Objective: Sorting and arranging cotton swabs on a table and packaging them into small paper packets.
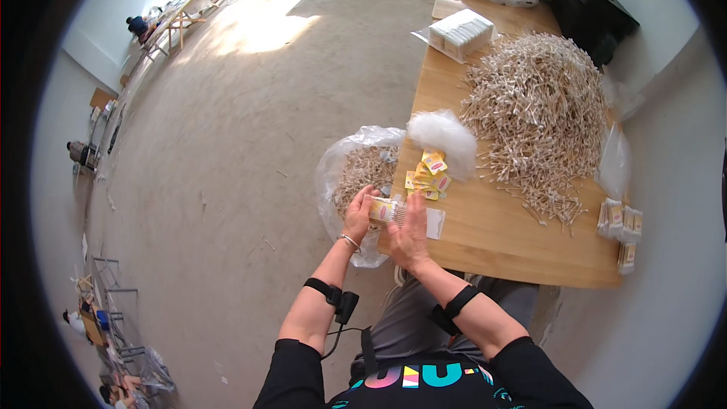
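Note:
Near the table's left front corner, my left hand (pixel 357 216) is closed around a small clear packet (pixel 381 210) with a yellow-and-white card in it. A row of cotton swabs (pixel 400 214) sticks out of the packet's right end. My right hand (pixel 410 236) lies against those swab ends, its fingers stretched out and mostly together. Just right of it is a flat white or clear bag (pixel 435 223) on the table. Yellow cards (pixel 429 174) lie in a loose stack beyond my hands, beside a heap of thin clear plastic bags (pixel 444 138).
A large pile of loose cotton swabs (pixel 538 106) covers the wooden table's (pixel 515 254) right part. Filled packets (pixel 619 221) stand at its right edge, a wrapped white bundle (pixel 460 33) farther back. A plastic sack of swabs (pixel 360 178) stands left of the table. People sit far left.

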{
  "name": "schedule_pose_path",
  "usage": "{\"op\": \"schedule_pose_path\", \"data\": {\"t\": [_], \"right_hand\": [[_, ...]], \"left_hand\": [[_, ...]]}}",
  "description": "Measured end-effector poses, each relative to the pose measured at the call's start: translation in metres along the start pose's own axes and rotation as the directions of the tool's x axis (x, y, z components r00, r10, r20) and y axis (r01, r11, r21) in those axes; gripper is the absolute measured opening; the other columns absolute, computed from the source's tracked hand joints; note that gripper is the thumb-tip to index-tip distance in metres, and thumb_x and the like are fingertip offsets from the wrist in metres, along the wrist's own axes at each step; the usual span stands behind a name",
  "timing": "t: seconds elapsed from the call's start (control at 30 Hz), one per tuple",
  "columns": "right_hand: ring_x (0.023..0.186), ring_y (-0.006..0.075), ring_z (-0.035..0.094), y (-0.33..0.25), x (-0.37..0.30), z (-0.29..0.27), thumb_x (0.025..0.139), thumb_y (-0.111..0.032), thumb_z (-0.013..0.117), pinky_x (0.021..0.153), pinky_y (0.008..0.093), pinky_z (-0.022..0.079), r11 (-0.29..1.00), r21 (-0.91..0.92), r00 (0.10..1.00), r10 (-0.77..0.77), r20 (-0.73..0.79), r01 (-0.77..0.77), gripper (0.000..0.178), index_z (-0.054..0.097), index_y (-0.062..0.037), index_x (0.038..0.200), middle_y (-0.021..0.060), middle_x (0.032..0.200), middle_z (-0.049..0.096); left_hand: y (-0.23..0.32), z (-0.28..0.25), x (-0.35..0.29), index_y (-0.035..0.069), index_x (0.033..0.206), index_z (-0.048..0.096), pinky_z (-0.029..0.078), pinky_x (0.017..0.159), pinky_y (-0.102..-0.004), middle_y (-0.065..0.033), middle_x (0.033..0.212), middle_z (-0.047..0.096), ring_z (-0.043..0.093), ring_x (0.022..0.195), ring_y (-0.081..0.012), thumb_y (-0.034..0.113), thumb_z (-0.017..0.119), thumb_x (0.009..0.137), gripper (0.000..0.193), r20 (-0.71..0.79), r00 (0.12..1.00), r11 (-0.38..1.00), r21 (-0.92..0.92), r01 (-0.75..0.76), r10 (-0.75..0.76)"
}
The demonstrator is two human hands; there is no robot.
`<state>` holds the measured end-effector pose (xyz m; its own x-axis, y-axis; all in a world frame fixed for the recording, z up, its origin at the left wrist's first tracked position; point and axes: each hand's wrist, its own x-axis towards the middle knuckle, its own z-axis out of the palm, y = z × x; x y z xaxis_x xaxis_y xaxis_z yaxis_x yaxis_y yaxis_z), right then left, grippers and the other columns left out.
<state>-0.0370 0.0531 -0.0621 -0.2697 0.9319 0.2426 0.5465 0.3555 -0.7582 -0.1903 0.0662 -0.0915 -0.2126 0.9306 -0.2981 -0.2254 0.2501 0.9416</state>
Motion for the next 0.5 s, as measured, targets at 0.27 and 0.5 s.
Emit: {"op": "schedule_pose_path", "data": {"t": [0.27, 0.5], "right_hand": [[0.122, 0.0371, 0.037, -0.001, 0.018, 0.009, 0.089, -0.018, 0.045, 0.106, 0.0428, 0.026, 0.93, 0.367, 0.988, 0.067, -0.136, -0.013, 0.039, 0.042, 0.005, 0.12, 0.0227, 0.127, 0.041], [0.13, 0.0381, 0.03, -0.013, 0.025, 0.029, 0.093, -0.024, 0.042, 0.108, 0.0432, 0.022, 0.878, 0.479, 0.983, 0.089, -0.158, -0.002, 0.039, 0.043, 0.0037, 0.119, 0.0242, 0.133, 0.038]], "left_hand": [[0.002, -0.006, 0.014, 0.002, 0.136, 0.038, 0.038, 0.101, -0.0324, -0.0141, 0.129, 0.051, 0.046, 0.12, -0.0202, 0.034, 0.035, 0.1, 0.049, 0.111, 0.993, 0.999, -0.03, -0.041, 0.044], [0.003, 0.0, 0.009, 0.0, 0.133, 0.041, 0.038, 0.101, -0.0309, -0.0118, 0.126, 0.053, 0.049, 0.117, -0.0189, 0.033, 0.034, 0.1, 0.047, 0.168, 0.986, 0.987, -0.161, 0.031, -0.004]]}}
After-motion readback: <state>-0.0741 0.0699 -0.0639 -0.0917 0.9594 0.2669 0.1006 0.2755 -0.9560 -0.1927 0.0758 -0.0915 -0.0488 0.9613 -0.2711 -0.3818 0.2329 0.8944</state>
